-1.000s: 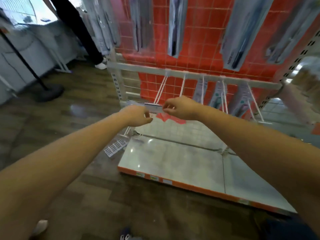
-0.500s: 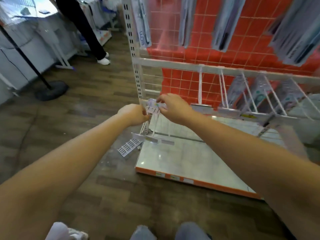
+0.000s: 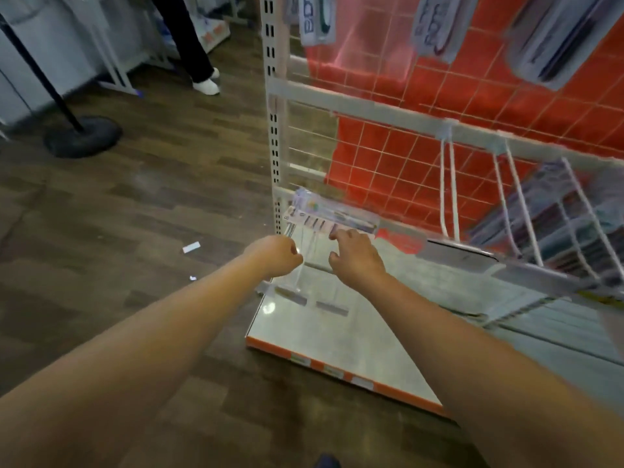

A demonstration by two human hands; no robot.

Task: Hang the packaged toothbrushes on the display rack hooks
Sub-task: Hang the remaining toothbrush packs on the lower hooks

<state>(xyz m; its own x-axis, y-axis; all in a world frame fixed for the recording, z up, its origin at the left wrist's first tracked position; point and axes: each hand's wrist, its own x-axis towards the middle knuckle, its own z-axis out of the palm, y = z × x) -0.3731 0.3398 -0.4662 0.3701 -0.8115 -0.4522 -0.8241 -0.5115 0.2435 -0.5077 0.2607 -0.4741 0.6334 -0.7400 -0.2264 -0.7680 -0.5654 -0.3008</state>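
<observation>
A packaged toothbrush (image 3: 332,217) in a clear and pink blister pack hangs at the far left of the rack's lowest row, close to the white upright. My right hand (image 3: 354,256) reaches up to it with loosely spread fingers, the fingertips touching its lower edge. Just to its left, my left hand (image 3: 277,255) is curled in a fist around the wire hook (image 3: 299,278) that runs forward from the package. More packaged toothbrushes (image 3: 553,231) fill the hooks to the right, and others (image 3: 317,18) hang on the upper row.
The white rack upright (image 3: 275,136) stands in front of an orange grid panel (image 3: 439,106). The rack's pale base shelf (image 3: 337,339) lies below my hands. A black stand base (image 3: 82,136) sits on the wooden floor at left. A person's legs (image 3: 194,45) are behind.
The package has slid back along the hook. My right hand has let go of its pinch and opened its fingers. The view has shifted left and closer to the rack's corner.
</observation>
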